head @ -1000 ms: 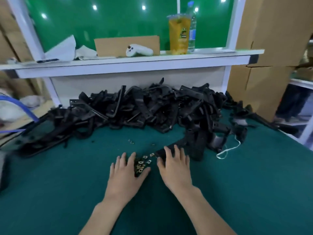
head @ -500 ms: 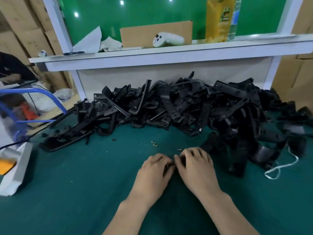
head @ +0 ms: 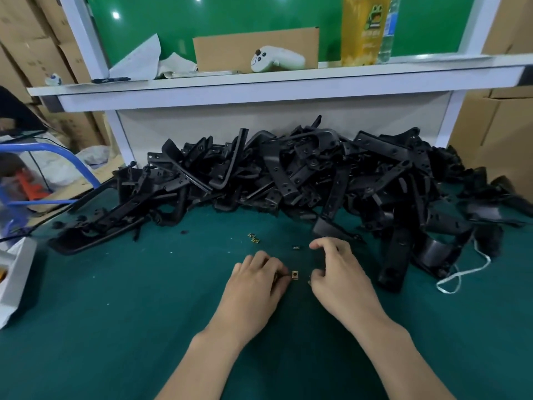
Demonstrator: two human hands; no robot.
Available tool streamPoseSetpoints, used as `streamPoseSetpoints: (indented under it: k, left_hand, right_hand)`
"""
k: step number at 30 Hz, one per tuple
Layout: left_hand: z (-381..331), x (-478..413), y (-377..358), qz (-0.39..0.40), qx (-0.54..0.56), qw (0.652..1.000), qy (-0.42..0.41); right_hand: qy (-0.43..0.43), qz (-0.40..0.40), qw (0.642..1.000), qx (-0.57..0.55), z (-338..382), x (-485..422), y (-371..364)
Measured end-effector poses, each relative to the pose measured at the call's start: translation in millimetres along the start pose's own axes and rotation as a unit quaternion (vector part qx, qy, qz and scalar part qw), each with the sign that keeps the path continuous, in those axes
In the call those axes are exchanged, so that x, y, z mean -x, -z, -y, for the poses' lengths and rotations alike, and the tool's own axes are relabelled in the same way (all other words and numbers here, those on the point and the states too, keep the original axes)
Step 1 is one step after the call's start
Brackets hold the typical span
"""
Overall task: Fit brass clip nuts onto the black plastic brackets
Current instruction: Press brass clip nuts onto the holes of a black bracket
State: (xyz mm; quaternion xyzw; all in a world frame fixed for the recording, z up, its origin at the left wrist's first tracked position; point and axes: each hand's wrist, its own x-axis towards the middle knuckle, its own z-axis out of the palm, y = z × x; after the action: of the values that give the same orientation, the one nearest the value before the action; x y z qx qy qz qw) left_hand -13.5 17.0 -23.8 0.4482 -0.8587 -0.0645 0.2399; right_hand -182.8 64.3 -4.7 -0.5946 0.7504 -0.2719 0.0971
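Head view: small square brass clip nut (head: 294, 274) pinched at fingertips of left hand (head: 258, 280). Right hand (head: 339, 272) curled just beside; contents cannot be told. Heap of black plastic brackets (head: 288, 174) beyond grip, untouched.

Risk: nut likely dropped onto green felt mat (head: 115, 313), pinch being thin.

Half second earlier, hands were pressed together; now parted, nut exposed between.

1. A dark green table top (head: 115, 327) spreads under the left hand (head: 256, 281) and the right hand (head: 343, 278).
2. Beyond both hands a white shelf (head: 259, 88) runs across on white posts (head: 119, 137), with a pale panel (head: 216, 125) below it.
3. Above the shelf, a green board (head: 230, 15) shows bright spots of light (head: 116, 15).
4. Brown cardboard boxes (head: 28, 53) are stacked far left of the left hand; more boxes (head: 496, 134) stand far right of the right hand.
5. A blue tube frame (head: 72, 160) stands left of the left hand, past the table edge.
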Motion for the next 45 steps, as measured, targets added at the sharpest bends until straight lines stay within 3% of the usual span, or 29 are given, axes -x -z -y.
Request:
streamPoseSetpoints:
  k: [7,11,15,20,24,27,34,37,41,45]
  left_hand:
    - [-2.6,0.6,2.5,-0.018,0.04,0.999,0.002]
    - [-2.5,1.3,3.3,-0.014,0.032,0.999,0.008]
    - [-2.0,1.0,3.5,-0.048,0.051,0.998,0.009]
    - [1.2,1.5,3.4,-0.086,0.194,0.975,0.059]
    - [-1.5,-4.2,14.8,-0.153,0.402,0.892,0.141]
    - [0.4,-6.7,24.0,-0.151,0.498,0.83,0.2]
    - [-0.1,-6.9,27.7,-0.133,0.548,0.8,0.205]
    - [4.5,-7.7,34.1,-0.14,0.594,0.766,0.203]
    - [21.6,-8.5,51.2,-0.205,0.68,0.669,0.22]
    - [42.1,-4.9,62.6,-0.281,0.728,0.567,0.265]
  right_hand:
    - [0.009,-0.053,0.989,0.139,-4.0,-0.2,5.5]
    - [0.018,-0.07,0.987,0.141,2.1,0.8,3.7]
    - [0.058,-0.134,0.988,0.045,11.4,0.1,9.6]
    - [0.082,-0.173,0.964,-0.183,9.9,1.8,8.9]
    - [0.044,-0.144,0.95,-0.273,8.0,-0.5,10.1]
    - [0.017,-0.126,0.937,-0.326,7.5,-1.6,9.4]
    - [-0.001,-0.166,0.905,-0.391,5.7,-7.9,12.8]
    - [0.0,-0.177,0.892,-0.415,5.1,-10.0,14.7]
    - [0.013,-0.169,0.885,-0.435,4.9,-10.3,15.9]
    - [0.039,-0.164,0.905,-0.39,5.4,-2.9,14.5]
